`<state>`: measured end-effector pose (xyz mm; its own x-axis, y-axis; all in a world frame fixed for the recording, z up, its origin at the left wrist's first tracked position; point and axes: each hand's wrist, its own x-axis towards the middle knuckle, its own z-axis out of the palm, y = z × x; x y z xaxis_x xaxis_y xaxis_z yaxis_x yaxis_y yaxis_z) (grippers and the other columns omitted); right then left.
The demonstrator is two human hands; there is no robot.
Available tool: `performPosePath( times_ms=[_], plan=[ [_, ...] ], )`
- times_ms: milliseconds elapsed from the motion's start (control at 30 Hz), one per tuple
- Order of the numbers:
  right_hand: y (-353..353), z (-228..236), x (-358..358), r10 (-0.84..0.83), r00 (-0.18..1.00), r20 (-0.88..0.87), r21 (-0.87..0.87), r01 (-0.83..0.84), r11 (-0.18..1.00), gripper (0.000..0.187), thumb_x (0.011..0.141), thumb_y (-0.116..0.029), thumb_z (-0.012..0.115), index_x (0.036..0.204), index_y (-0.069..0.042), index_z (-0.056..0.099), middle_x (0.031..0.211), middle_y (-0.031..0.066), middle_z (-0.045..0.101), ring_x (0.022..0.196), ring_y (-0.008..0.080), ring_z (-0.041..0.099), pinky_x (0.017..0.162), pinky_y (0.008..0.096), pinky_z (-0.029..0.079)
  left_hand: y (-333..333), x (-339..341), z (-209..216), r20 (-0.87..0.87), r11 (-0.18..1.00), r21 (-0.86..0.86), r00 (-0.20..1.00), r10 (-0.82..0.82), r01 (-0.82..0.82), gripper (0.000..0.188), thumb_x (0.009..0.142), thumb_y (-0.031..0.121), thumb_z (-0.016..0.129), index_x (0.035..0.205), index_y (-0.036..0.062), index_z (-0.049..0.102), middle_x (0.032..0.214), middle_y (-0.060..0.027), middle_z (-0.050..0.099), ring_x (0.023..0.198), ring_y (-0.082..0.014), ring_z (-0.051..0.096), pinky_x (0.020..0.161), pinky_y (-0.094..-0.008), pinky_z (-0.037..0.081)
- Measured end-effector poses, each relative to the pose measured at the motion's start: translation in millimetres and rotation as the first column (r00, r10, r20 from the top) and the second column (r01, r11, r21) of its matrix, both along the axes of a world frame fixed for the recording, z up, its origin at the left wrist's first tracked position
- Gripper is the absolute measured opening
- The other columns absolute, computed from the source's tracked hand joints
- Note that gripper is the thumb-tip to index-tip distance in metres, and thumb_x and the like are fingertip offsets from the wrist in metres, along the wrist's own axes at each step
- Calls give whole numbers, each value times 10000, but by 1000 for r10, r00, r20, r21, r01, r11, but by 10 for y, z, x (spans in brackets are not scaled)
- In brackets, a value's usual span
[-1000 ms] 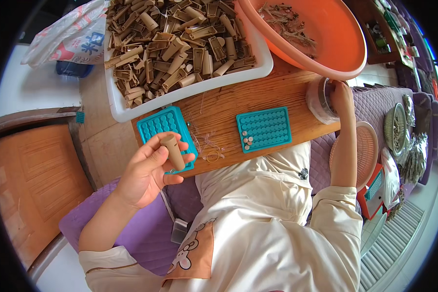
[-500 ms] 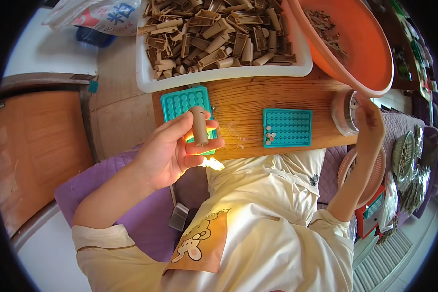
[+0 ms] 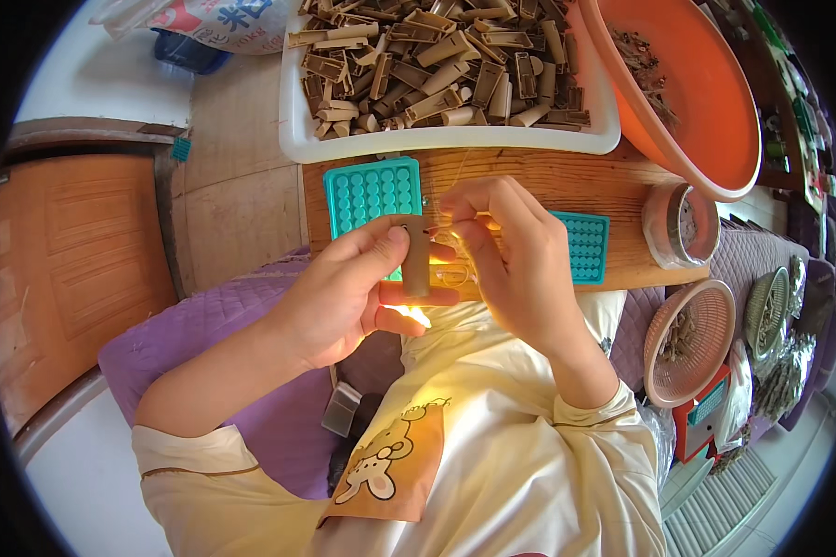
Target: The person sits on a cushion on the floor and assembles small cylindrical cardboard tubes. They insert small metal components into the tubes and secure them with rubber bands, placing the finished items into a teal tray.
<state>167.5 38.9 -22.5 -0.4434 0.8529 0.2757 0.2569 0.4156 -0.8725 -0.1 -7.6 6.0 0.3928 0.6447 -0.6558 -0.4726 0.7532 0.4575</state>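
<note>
My left hand (image 3: 353,288) grips a tan, half-round plastic casing (image 3: 416,265) upright between thumb and fingers, with bright light shining from below it. Close beside the casing's upper end, my right hand (image 3: 520,255) has its thumb and forefinger pinched together; whatever sits between them is too small to make out. Behind my left hand lies a teal tray with round pockets (image 3: 381,190). A second teal tray (image 3: 587,251) is partly covered by my right hand.
A white bin (image 3: 455,141) full of similar tan casings stands across the table's far side. To its right is an orange basin (image 3: 715,102) with small metal-looking parts. A clear round jar (image 3: 683,223) stands at the table's right end, near a pink basket (image 3: 669,371).
My right hand has come from the jar on the right to beside the casing, its fingertips now pinched. My left hand still holds the casing, slightly farther right.
</note>
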Motion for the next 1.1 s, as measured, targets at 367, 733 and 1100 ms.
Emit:
performPosePath(
  times_ms=[367, 733, 1100],
  plan=[
    [-138, 66, 13, -7, 1000, -4, 66, 7, 998, 137, 735, 65, 533, 844, 2, 480, 786, 116, 514, 623, 261, 541, 508, 321, 454, -28, 76, 91, -204, 978, 103, 966, -158, 181, 331, 934, 277, 308, 1181, 64, 368, 1092, -86, 519, 925, -208, 588, 606, -282, 534],
    [-179, 24, -24, 22, 999, 32, 43, -23, 999, 156, 703, 77, 559, 807, -8, 480, 741, 99, 505, 607, 262, 533, 498, 322, 445, -29, 83, 68, -256, 977, 104, 954, -156, 187, 332, 936, 250, 301, 1191, 46, 363, 1024, -78, 528, 889, -193, 600, 571, -256, 525],
    [-86, -74, 1, 49, 979, -199, -90, -68, 994, 145, 688, 60, 600, 791, -9, 524, 751, 98, 558, 643, 246, 558, 541, 300, 457, 38, 52, 116, -255, 978, 98, 955, -154, 183, 403, 916, 321, 356, 1199, 34, 347, 864, -50, 532, 877, -222, 608, 481, -196, 502]
  ],
)
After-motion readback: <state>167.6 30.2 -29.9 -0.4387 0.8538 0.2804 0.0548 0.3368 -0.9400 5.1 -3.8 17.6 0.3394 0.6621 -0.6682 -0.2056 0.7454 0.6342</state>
